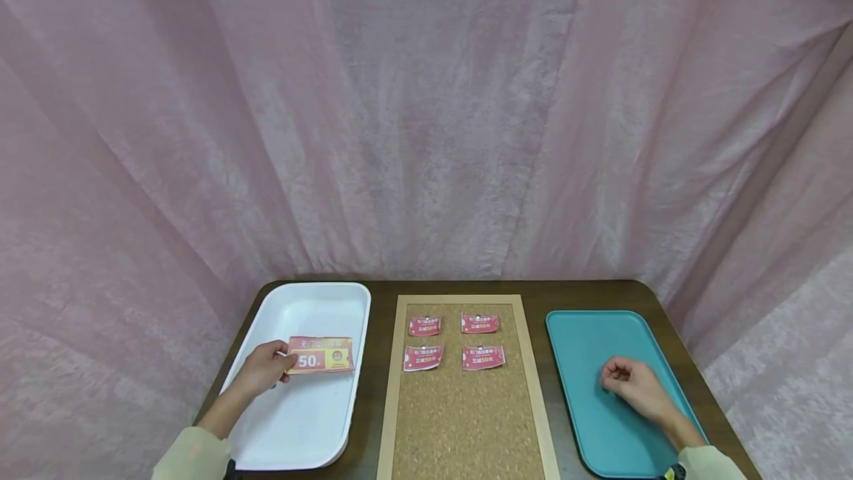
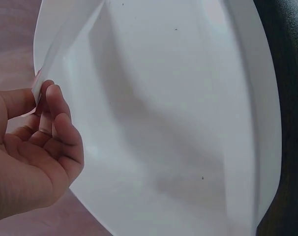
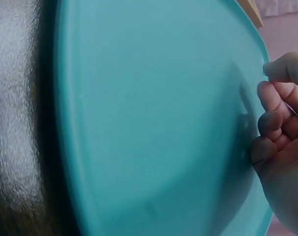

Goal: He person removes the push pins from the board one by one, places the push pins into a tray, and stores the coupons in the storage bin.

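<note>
My left hand (image 1: 265, 367) pinches the left edge of a red and yellow paper coupon (image 1: 336, 355) printed with a large 50, held over a white tray (image 1: 313, 428). In the left wrist view the coupon (image 2: 65, 42) appears nearly edge-on between thumb and fingers. My right hand (image 1: 636, 385) hovers above a teal tray (image 1: 586, 332), its fingers loosely curled. In the right wrist view nothing shows between the thumb and fingertips of that hand (image 3: 286, 118).
A wood-framed corkboard (image 1: 466, 421) lies between the trays. Several small red coupons, one of them a coupon (image 1: 483, 358) at lower right, are fixed on its upper part. All stand on a dark brown table (image 1: 526, 289), with a pink curtain (image 1: 433, 132) behind.
</note>
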Motion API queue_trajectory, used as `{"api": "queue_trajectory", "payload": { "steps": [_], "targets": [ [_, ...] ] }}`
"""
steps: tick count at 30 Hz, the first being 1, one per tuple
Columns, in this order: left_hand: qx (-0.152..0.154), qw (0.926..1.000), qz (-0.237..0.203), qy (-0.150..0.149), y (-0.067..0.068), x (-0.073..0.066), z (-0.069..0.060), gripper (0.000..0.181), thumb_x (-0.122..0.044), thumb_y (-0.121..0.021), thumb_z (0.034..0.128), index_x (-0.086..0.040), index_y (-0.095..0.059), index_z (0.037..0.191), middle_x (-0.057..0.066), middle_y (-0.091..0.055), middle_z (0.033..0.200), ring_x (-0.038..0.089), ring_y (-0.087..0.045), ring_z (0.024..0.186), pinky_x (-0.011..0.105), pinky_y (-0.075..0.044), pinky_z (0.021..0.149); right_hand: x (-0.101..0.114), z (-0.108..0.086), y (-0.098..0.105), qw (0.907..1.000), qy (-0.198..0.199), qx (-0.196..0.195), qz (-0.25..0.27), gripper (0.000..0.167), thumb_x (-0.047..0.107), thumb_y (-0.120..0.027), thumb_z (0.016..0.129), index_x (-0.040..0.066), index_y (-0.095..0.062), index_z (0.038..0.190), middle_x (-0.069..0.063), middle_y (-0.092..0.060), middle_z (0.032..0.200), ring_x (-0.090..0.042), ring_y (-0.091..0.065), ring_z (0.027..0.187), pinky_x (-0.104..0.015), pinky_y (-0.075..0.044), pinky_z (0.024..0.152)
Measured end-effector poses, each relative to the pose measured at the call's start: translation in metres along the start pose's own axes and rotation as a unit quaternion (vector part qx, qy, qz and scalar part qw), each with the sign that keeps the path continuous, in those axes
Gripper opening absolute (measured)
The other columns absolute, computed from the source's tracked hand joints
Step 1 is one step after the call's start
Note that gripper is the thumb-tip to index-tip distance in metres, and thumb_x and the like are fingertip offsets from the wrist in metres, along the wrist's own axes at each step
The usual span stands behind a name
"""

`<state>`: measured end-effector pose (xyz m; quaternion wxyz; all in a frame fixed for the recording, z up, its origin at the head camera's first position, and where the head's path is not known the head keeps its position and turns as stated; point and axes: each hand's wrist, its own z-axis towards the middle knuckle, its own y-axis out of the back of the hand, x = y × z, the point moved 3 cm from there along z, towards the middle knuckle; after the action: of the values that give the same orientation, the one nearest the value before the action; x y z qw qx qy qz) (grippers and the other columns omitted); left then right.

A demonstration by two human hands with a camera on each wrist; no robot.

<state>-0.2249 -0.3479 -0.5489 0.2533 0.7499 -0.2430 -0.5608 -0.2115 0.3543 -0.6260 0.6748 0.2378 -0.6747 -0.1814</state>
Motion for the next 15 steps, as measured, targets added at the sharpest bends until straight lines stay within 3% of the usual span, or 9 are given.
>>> {"api": "queue_trajectory", "payload": {
  "steps": [15],
  "targets": [
    [-0.005, 1.0000, -0.005, 0.003, -0.0010, 0.0072, -0.0029, 0.020, -0.012, -0.061, 0.1011, 0.007, -0.062, 0.107, 0.008, -0.066, 0.073, 0.019, -0.064, 0.064, 0.032, -0.045, 0.056, -0.0048, 0.0029, 0.0059, 0.9991, 0.001, -0.027, -0.034, 0.012, 0.002, -0.078, 0.086, 0.008, -0.068, 0.082, 0.003, -0.066, 0.074, -0.006, -0.055, 0.064, -0.025, -0.046, 0.062]
  ]
}}
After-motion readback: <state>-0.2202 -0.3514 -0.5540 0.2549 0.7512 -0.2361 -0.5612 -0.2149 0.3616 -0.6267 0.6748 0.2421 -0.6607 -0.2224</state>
